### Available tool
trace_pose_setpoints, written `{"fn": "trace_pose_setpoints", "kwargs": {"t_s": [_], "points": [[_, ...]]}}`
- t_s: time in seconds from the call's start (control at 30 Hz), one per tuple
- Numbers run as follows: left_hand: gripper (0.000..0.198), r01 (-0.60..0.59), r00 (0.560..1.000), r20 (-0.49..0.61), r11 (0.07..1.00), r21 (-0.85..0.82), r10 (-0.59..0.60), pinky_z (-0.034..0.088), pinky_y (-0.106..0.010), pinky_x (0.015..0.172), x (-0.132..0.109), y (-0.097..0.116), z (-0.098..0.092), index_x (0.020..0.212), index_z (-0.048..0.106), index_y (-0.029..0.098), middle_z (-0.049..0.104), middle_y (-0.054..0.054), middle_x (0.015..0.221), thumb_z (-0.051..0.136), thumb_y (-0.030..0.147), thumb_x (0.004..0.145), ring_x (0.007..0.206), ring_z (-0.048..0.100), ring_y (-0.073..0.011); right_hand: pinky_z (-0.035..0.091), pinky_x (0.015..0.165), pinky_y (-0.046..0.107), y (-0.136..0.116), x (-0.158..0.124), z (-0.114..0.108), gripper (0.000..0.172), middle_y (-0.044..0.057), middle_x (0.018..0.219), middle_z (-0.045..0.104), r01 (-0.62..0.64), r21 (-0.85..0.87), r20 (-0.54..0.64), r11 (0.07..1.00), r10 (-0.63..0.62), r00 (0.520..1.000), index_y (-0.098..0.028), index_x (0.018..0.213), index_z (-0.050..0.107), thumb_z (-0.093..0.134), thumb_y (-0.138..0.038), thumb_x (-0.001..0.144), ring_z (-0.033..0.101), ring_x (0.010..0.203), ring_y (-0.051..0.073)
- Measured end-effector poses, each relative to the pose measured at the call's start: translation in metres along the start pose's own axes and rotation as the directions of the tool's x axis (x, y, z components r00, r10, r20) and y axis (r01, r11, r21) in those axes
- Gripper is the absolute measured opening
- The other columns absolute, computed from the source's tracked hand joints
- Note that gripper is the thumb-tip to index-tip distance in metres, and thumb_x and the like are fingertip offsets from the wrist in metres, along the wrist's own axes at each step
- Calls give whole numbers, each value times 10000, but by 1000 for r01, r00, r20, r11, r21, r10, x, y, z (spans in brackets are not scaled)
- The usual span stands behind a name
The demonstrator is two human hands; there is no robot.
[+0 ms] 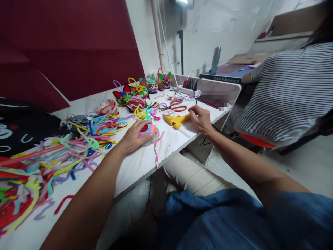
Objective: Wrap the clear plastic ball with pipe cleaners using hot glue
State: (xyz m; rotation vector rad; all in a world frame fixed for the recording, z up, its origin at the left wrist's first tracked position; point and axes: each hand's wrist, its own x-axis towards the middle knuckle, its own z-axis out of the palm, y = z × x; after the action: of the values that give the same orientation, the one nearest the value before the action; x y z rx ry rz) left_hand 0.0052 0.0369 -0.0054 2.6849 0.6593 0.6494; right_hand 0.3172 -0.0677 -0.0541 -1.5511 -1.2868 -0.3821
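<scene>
My left hand [137,136] rests over a small rounded piece [148,131] of clear plastic with pink, red and turquoise fuzzy strips on it; the fingers curve round its far side and hold it on the table. My right hand [201,119] is closed, thumb and forefinger together, at the handle end of a yellow hot glue gun [174,120]. Whether it grips the handle or the black cord there is hidden. A glue stick [184,132] pokes out of the gun. Orange-handled scissors [177,105] lie just beyond, and a pink twisted strip [156,149] lies nearer me.
Colourful pipe cleaners [75,152] cover the table's left side. Several finished animal-head ornaments [151,84] stand at the back. A power strip [187,90] and a dark flat device [212,100] are by the right-hand panel. Another person in a striped shirt [291,93] sits at the right.
</scene>
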Motion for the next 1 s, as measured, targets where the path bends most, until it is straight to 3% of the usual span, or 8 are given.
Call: {"fn": "trace_pose_setpoints", "kwargs": {"t_s": [0.33,0.5,0.67,0.83,1.0], "points": [[644,54,999,7,998,-19,-54,435,-466,1165,-3,-1,-1,1397,578,220,584,-123,1408,596,635,904,1331,554,-327,475,651,302,-8,-2,-4,189,12,678,681,-36,34,-29,999,37,999,-226,827,669,489,-253,880,622,619,185],[882,145,987,80,989,-34,-142,401,-479,1204,-6,-1,-7,1503,473,230,480,-137,1546,664,732,803,1445,461,-374,508,647,307,-9,-4,-10,181,6,702,718,-22,66,-9,998,23,1000,-233,857,675,506,-264,914,640,603,181],[1089,248,955,167,969,10,-246,433,-481,1187,-10,-7,-11,1570,392,238,497,-154,1546,739,778,689,1445,473,-412,518,657,349,-13,-8,-15,147,25,721,730,65,83,-34,994,-62,997,-239,888,680,538,-243,924,663,633,205],[1093,230,961,155,973,21,-230,429,-516,1195,-16,-14,-11,1597,353,269,523,-156,1557,774,733,702,1447,481,-427,496,606,367,-20,-8,-21,128,28,683,690,202,137,-33,970,-200,979,-239,920,663,567,-156,930,641,606,211],[1084,210,970,122,977,31,-212,473,-538,1169,-22,-16,-9,1621,255,356,507,-133,1588,817,612,731,1425,526,-410,495,576,385,-23,-3,-27,237,34,702,672,297,261,7,918,-310,951,-238,1013,645,551,-60,888,620,594,218]]}}
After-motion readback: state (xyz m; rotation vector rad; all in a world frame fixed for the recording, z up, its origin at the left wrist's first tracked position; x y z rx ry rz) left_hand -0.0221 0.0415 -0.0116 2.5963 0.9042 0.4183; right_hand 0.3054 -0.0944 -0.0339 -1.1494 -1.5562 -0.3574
